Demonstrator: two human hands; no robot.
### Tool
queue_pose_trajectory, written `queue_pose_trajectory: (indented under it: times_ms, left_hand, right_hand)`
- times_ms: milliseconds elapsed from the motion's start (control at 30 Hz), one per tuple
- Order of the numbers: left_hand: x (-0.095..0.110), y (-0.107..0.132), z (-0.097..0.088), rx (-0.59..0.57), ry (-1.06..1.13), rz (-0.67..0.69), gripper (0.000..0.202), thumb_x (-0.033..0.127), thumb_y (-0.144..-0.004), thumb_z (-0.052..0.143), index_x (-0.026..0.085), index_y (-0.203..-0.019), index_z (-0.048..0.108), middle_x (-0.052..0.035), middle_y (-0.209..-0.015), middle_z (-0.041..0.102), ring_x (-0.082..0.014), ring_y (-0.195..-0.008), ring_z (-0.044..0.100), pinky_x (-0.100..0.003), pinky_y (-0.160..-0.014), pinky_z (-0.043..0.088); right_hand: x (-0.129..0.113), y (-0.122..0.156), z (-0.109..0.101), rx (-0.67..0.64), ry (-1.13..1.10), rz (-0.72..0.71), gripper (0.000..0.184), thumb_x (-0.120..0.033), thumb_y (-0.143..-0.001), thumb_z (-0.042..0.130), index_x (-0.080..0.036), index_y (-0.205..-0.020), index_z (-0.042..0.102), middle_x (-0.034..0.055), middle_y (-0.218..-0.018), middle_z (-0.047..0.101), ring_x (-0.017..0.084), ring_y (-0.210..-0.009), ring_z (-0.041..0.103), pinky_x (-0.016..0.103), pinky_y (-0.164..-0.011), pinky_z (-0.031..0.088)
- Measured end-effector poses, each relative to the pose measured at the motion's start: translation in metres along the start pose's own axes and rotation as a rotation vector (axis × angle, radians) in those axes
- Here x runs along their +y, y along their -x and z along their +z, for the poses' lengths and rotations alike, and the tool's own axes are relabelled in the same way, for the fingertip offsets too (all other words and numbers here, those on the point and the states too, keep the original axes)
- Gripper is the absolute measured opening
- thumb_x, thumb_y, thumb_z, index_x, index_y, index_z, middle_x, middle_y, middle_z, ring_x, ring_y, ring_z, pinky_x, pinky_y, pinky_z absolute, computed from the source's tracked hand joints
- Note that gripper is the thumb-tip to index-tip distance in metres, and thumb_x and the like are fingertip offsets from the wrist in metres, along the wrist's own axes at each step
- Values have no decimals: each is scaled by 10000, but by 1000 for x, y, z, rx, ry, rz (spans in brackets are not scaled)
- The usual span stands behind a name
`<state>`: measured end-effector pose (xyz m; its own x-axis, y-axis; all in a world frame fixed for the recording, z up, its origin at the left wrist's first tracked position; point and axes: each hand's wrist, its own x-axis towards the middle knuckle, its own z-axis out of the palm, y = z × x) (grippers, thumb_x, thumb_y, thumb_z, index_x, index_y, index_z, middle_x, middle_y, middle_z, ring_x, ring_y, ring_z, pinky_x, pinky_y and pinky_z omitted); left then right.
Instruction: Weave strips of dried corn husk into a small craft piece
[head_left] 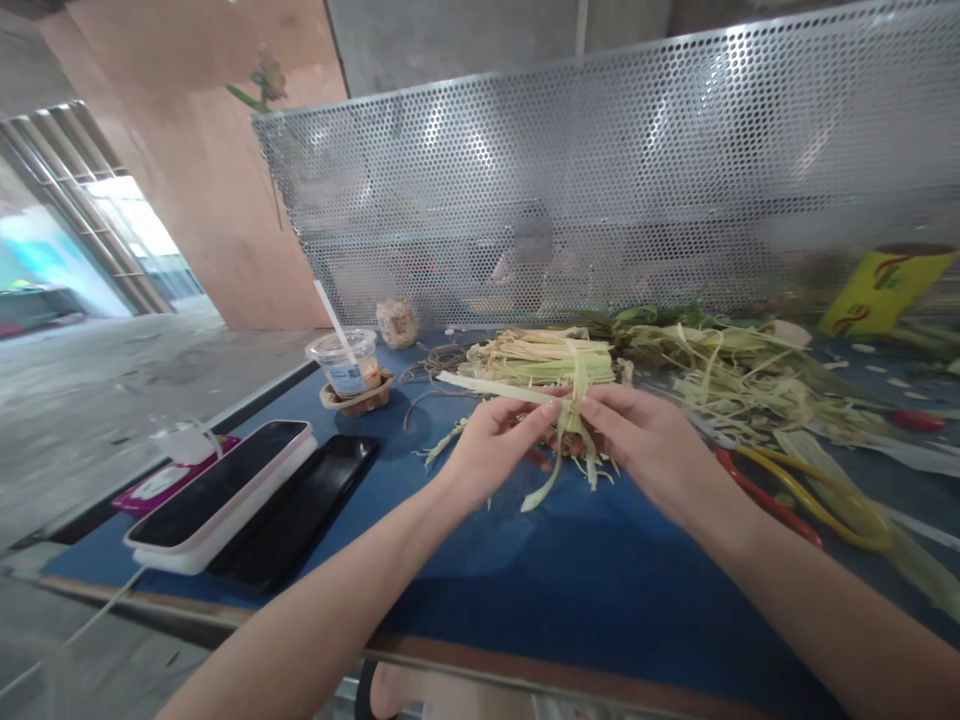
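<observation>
Between my two hands is a small bundle of pale green plant strips [571, 418], which look like husk or leaf strips. My left hand [499, 440] is closed, its thumb and fingers pinching a strip that sticks out to the left. The bundle's right side is gripped by my right hand [637, 435], thumb on top and fingers curled underneath. Loose ends hang below the fingertips, and one strip stands upright above them. Just behind the hands lies a pile of cut pale strips [536, 350] on the blue tabletop [510, 580].
To the left are phones [225, 480], a black tray-like case [300, 510] and a plastic cup [345, 365] with a straw. Husk scraps [735, 370] spread to the right, near yellow-and-red-handled tools [817, 495] and a yellow container [885, 290]. A perforated metal panel [600, 180] stands behind.
</observation>
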<state>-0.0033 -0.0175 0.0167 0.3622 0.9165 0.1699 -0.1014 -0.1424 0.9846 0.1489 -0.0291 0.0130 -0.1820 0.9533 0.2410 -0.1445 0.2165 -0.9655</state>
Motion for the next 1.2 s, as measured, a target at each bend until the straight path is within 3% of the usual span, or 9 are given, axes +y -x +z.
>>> queue_pose_trajectory:
  times_ms: [67,167,233,333,567,800,933,1033,1200]
  left_hand:
    - [0,1,3,36,26,0,303,395,-712,601,140,-856,679,-74,-808,656,-129,-606,575,-211,-454,450]
    - [1,2,5,82,24,-5,247,361,-722,601,129,-695,679,-18,-551,591,-81,-475,496,-187,-427,390]
    - [2,3,5,80,56,-7,222,340,-726,603,134,-697,680,25,-438,502,-58,-412,427,-188,-430,368]
    - [1,4,6,43,95,-12,241,359,-730,600,137,-757,690,29,-461,495,-50,-396,394,-199,-428,351]
    - [5,7,9,1,-61,11,272,376,-720,610,137,-819,692,15,-478,465,-79,-435,424,-216,-427,337]
    - [5,11,9,-83,53,-48,235,342,-733,605,144,-804,711,-6,-547,540,-41,-408,367,-201,-392,264]
    - [4,9,7,-50,124,-25,220,345,-724,616,144,-753,701,-11,-588,582,-39,-405,404,-204,-408,296]
    - [4,8,6,7,208,6,171,274,-613,719,157,-729,674,30,-488,540,-48,-393,409,-198,-405,319]
    - [7,8,2,97,58,90,154,283,-636,699,141,-657,643,39,-463,517,-50,-412,431,-192,-437,376]
  right_hand:
    - [0,-1,-1,59,74,-28,256,-429,-758,562,-216,-837,680,22,-741,643,153,-671,574,286,-635,450]
    - [-1,-2,-2,171,199,-85,216,-409,-736,595,-208,-747,673,15,-766,637,158,-741,569,274,-689,428]
    - [-1,-3,-3,215,172,-118,185,-384,-704,635,-207,-756,652,12,-785,634,153,-747,560,272,-692,423]
    - [-1,-4,-4,226,95,-159,187,-360,-678,661,-212,-785,625,13,-791,629,154,-735,555,293,-696,427]
    - [-4,-3,-3,183,161,-172,177,-350,-678,656,-189,-639,594,11,-688,583,158,-711,535,305,-689,411]
    - [-10,-4,-11,370,37,-227,182,-317,-650,695,-211,-618,550,-9,-677,520,118,-631,479,282,-638,409]
    - [-13,-4,-12,187,119,-137,191,-404,-742,592,-217,-708,580,11,-722,538,136,-690,509,277,-632,418]
    - [-15,-3,-11,20,163,-25,282,-485,-783,500,-215,-817,574,31,-804,579,149,-732,551,278,-619,444]
    - [-16,0,-16,-180,283,148,415,-420,-682,647,-239,-1031,516,36,-837,633,173,-734,602,289,-622,478]
